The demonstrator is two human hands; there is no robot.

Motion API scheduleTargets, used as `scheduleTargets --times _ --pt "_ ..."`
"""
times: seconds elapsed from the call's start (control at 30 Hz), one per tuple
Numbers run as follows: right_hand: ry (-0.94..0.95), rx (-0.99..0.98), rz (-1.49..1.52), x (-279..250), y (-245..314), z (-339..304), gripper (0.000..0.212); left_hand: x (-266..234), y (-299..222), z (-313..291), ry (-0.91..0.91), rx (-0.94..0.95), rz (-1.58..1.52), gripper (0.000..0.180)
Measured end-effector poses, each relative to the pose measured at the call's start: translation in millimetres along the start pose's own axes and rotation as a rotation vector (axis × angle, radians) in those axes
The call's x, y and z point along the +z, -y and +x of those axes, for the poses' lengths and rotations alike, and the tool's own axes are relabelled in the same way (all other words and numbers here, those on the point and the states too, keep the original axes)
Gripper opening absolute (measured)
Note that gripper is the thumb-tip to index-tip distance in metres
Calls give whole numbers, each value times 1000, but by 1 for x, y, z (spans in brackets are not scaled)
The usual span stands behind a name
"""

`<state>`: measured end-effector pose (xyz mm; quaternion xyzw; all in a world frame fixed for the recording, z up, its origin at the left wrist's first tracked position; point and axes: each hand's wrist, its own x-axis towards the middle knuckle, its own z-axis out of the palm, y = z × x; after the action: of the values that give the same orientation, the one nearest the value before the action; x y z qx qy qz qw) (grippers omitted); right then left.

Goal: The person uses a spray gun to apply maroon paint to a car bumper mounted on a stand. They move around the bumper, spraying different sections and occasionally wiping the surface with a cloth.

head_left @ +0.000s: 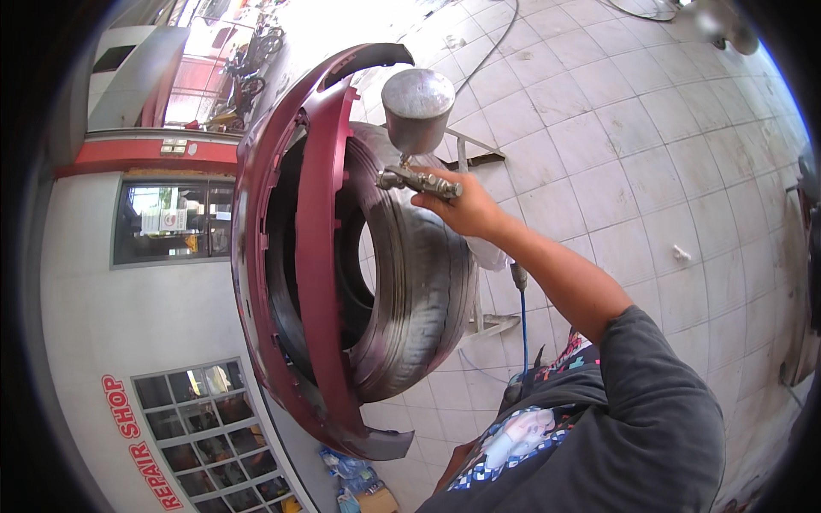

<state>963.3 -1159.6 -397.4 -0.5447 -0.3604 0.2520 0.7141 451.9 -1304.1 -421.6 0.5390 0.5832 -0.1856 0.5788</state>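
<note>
My right hand is closed around the grip of a metal spray gun with a round silver cup on top. A blue hose hangs below that hand from a fitting. The gun's nozzle points left, close to a dark red car bumper. The bumper curves around a large tire, whose tread has a greyish coating. Some of my left arm shows low beside my shirt, but my left hand is out of view.
A metal stand shows beside the tire on the tiled floor. A white scrap lies on the right. To the left stands a white wall with windows. Blue plastic and a cardboard box sit below the bumper.
</note>
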Motion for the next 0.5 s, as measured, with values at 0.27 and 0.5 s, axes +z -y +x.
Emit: scheduleTargets --times 0.27,0.5 --pt "-68 -27 -52 -49 -34 123 49 40 -88 12 -48 3 -98 42" --pt "-102 149 23 -73 -53 203 44 63 -132 20 -73 39 -185 41"
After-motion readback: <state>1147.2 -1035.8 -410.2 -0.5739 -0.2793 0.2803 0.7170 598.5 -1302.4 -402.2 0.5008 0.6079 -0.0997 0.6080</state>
